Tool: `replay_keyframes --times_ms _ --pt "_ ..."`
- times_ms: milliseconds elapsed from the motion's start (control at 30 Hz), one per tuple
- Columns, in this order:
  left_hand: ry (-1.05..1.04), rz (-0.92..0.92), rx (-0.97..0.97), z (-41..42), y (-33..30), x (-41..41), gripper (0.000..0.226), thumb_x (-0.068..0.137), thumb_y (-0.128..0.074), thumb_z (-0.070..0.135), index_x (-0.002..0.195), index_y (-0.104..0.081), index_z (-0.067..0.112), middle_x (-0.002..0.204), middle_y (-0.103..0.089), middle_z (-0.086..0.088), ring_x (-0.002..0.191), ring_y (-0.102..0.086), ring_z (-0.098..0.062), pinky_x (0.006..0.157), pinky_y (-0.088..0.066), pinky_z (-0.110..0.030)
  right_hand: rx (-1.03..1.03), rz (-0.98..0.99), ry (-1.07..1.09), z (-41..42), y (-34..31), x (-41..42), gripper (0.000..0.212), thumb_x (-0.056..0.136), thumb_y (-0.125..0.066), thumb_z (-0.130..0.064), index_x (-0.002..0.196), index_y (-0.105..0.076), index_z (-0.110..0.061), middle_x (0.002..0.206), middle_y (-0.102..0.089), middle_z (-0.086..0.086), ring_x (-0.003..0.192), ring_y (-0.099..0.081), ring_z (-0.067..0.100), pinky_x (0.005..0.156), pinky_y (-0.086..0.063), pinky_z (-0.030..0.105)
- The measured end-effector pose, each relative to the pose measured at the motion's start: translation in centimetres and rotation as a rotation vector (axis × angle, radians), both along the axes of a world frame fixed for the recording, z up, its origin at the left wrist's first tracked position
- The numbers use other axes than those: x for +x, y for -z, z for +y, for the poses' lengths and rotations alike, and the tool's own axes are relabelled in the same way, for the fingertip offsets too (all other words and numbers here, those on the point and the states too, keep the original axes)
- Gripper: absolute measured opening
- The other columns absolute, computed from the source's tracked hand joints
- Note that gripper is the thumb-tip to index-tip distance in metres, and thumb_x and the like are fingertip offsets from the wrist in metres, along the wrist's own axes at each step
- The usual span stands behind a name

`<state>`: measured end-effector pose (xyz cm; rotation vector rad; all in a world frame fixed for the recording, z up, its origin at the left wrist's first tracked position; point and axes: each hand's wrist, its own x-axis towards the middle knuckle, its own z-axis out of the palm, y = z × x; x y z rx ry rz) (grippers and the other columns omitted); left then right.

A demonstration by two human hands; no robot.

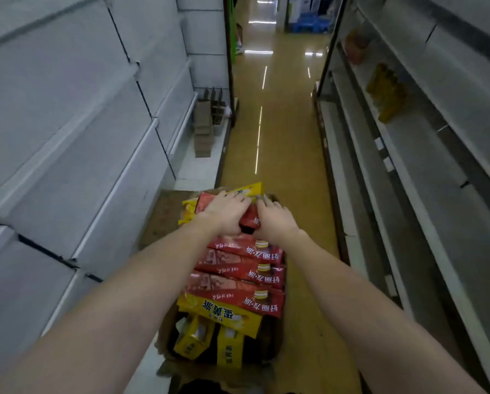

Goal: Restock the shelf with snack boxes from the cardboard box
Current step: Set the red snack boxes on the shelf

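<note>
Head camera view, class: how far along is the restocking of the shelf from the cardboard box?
Done: very little. The shelves on the right hold only a few yellow items and are otherwise bare.
In hand: both hands, left and right, rest on a red snack box at the far end of the cardboard box; a firm grip cannot be confirmed.
Left: the box is still full of red boxes and yellow boxes.

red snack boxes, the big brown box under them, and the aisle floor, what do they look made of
Red snack boxes: printed paperboard, slightly glossy, judging by crisp folded edges and a faint sheen.
Cardboard box: plain brown cardboard, matte, with a rough flap.
Floor: hard and polished, likely tile or vinyl; it mirrors the ceiling lights as sharp streaks.
</note>
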<state>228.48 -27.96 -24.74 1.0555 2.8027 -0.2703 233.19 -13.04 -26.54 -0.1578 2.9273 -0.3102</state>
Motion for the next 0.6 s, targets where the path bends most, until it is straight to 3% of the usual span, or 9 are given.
replay_keyframes --times_ms 133,333,467,600 --pt "0.018 0.029 0.078 0.4 -1.2 -0.8 0.072 0.072 -0.064 0.037 0.136 -0.040 0.016 0.131 -0.050 -0.006 0.120 -0.046 -0.027 0.102 -0.035 -0.044 -0.062 0.070 0.112 0.3 -2.0 -0.1 0.070 0.073 -0.071 -0.047 0.128 -0.046 -0.014 0.129 -0.055 0.008 0.121 -0.051 0.032 0.098 -0.043 0.050" --pt "0.131 -0.064 0.142 2.9 -4.6 -2.6 0.068 0.073 -0.062 0.044 0.134 -0.042 0.021 0.128 -0.053 -0.002 0.121 -0.048 -0.025 0.104 -0.032 -0.048 -0.089 0.142 0.297 3.1 -5.8 1.8 0.049 0.073 -0.067 -0.053 0.101 -0.045 -0.020 0.094 -0.051 -0.002 0.093 -0.057 0.027 0.082 -0.050 0.043" --pt "0.276 -0.164 0.284 6.2 -7.2 -2.4 0.044 0.069 -0.070 0.038 0.106 -0.051 0.025 0.105 -0.062 0.004 0.099 -0.060 -0.021 0.084 -0.042 -0.036 -0.085 0.126 0.458 6.3 -7.7 5.4 0.051 0.071 -0.066 -0.053 0.105 -0.049 -0.019 0.095 -0.054 -0.002 0.087 -0.056 0.022 0.077 -0.052 0.038" --pt "0.432 -0.212 0.356 10.6 -8.4 0.0 0.050 0.064 -0.074 0.046 0.108 -0.058 0.029 0.105 -0.064 0.005 0.098 -0.061 -0.022 0.083 -0.049 -0.035 -0.139 0.135 0.655 9.0 -8.8 10.8 0.056 0.074 -0.066 -0.047 0.121 -0.052 -0.020 0.110 -0.062 0.002 0.101 -0.061 0.023 0.087 -0.052 0.041"
